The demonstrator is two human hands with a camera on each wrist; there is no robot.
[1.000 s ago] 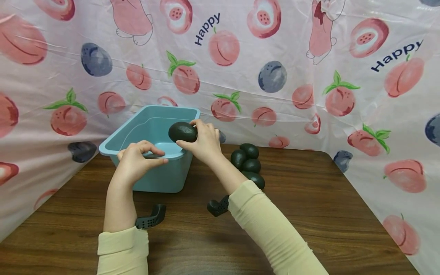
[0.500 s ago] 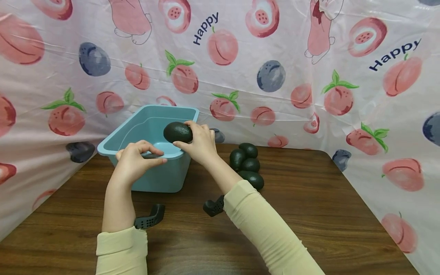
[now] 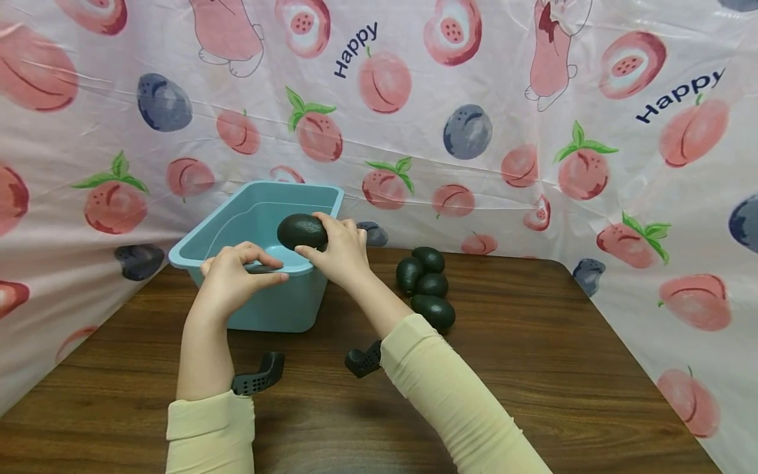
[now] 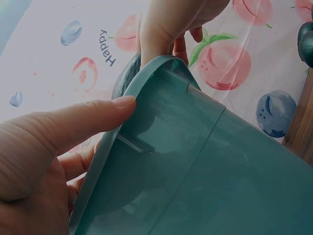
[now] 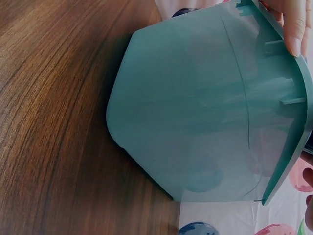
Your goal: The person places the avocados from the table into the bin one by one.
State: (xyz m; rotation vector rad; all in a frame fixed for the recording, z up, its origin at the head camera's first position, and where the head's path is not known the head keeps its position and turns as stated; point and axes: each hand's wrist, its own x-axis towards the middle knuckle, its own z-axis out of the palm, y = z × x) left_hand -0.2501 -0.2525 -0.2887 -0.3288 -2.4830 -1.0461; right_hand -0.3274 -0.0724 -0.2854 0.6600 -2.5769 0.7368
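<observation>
A dark green avocado (image 3: 301,232) is held by my right hand (image 3: 341,247), thumb below and fingers on top, over the near right part of a light blue plastic bin (image 3: 278,303). With thumb outside and fingers inside, my left hand (image 3: 232,275) grips the bin's near rim. In the left wrist view that thumb (image 4: 98,120) presses the rim, and the avocado (image 4: 126,76) shows partly behind it. The right wrist view shows the bin's outer wall (image 5: 190,112), with the left thumb (image 5: 294,29) at the rim and the right hand's fingertips (image 5: 308,178) at the edge.
Several more avocados (image 3: 431,285) lie clustered on the brown wooden table (image 3: 533,342), to the right of the bin. A fruit-patterned sheet (image 3: 414,151) hangs behind and at both sides. Dark wrist devices (image 3: 260,375) sit on both forearms.
My right hand has moved left and slightly down with the avocado, farther in over the bin. The left hand has stayed on the rim.
</observation>
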